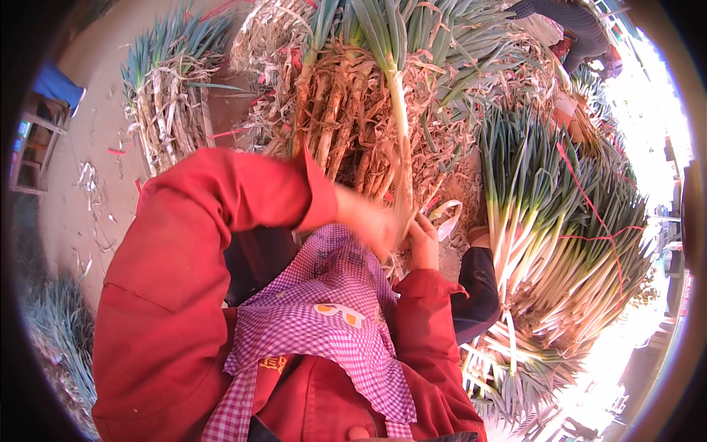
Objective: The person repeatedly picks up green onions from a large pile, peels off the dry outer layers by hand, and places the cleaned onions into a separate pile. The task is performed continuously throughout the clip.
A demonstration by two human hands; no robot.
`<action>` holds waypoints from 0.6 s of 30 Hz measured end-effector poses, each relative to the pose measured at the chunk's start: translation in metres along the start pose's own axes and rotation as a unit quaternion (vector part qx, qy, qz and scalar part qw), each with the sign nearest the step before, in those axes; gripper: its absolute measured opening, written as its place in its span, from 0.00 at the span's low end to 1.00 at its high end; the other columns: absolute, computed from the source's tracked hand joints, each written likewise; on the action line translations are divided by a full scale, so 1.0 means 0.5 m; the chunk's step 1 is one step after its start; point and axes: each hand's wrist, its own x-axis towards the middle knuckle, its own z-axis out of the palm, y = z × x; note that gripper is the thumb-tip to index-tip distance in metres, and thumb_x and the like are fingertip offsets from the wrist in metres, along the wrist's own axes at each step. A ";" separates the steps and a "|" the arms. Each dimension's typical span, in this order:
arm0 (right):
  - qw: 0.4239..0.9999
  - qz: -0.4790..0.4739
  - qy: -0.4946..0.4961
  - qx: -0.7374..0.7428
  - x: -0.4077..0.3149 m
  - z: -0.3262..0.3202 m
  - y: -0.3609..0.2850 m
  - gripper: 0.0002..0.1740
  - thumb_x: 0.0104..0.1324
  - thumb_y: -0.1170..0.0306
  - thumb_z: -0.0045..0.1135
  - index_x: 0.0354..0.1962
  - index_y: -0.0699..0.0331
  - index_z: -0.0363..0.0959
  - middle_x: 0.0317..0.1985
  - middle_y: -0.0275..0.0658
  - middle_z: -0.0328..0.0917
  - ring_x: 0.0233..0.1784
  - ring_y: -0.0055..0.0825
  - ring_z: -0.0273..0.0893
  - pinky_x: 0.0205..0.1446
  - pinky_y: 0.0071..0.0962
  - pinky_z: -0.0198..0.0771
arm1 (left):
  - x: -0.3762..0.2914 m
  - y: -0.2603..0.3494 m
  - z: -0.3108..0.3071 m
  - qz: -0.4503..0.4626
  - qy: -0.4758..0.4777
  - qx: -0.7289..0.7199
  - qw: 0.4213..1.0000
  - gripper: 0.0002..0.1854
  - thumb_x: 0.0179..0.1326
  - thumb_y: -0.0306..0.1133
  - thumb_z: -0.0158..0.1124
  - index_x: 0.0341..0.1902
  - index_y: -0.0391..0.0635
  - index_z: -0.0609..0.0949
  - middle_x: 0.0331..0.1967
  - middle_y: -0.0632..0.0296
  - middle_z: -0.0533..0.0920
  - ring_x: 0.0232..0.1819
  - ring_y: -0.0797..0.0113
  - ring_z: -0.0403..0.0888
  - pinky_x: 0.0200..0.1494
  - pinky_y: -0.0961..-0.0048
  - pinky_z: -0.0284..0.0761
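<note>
A long green onion (401,110) stands nearly upright in front of me, its pale stalk bare and its green leaves at the far end. Around the lower end of that stalk, the fingers of my right hand (424,243) are closed. My left hand (371,221) is blurred by motion just left of the stalk's lower end; whether it grips anything cannot be made out. Just beyond my hands lies a bundle of unpeeled green onions (337,110) with brown, dry outer skins. Loose dry skins (442,130) are heaped beside it.
Clean green onions (552,232) with white stalks are piled at right, with red string (588,201) across them. Another unpeeled bundle (171,105) stands at far left. A checked apron (326,298) covers my lap. At upper right is another person's dark hat (577,27).
</note>
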 end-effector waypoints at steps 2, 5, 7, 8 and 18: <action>1.000 -0.011 -0.008 -0.014 0.016 -0.014 -0.014 0.11 0.66 0.71 0.55 0.45 0.66 0.77 0.26 0.25 0.75 0.23 0.10 0.66 0.25 0.12 0.57 | 0.011 0.026 0.031 0.042 -0.110 -0.016 0.993 0.12 0.64 0.37 0.58 0.37 0.40 0.81 0.27 0.60 0.82 0.33 0.67 0.79 0.40 0.68 0.75; 0.996 -0.056 0.021 -0.069 0.010 -0.022 -0.021 0.13 0.66 0.71 0.57 0.47 0.68 0.75 0.27 0.27 0.75 0.19 0.12 0.65 0.21 0.11 0.55 | -0.006 -0.014 -0.068 -0.047 0.136 0.378 0.915 0.14 0.66 0.41 0.57 0.37 0.40 0.79 0.26 0.56 0.82 0.29 0.65 0.79 0.34 0.65 0.76; 0.986 -0.081 0.035 -0.145 -0.014 -0.020 -0.014 0.18 0.65 0.71 0.60 0.51 0.71 0.73 0.31 0.28 0.77 0.23 0.10 0.67 0.24 0.11 0.58 | -0.050 -0.071 -0.203 -0.163 0.551 0.062 0.816 0.15 0.67 0.44 0.56 0.36 0.43 0.78 0.22 0.62 0.78 0.23 0.70 0.75 0.27 0.70 0.72; 0.980 -0.103 0.045 -0.165 -0.026 -0.011 -0.002 0.20 0.65 0.71 0.60 0.52 0.71 0.72 0.32 0.29 0.77 0.24 0.10 0.68 0.26 0.11 0.60 | -0.068 -0.095 -0.251 -0.202 0.601 0.098 0.767 0.18 0.67 0.47 0.57 0.36 0.43 0.77 0.21 0.65 0.74 0.22 0.73 0.73 0.26 0.72 0.71; 0.862 -0.278 0.120 -0.406 -0.035 0.014 0.033 0.20 0.62 0.70 0.60 0.50 0.73 0.73 0.34 0.50 0.79 0.32 0.30 0.79 0.37 0.30 0.72 | -0.014 -0.114 -0.288 -0.296 0.441 0.216 0.819 0.12 0.67 0.37 0.52 0.29 0.44 0.76 0.19 0.65 0.72 0.21 0.75 0.73 0.27 0.78 0.74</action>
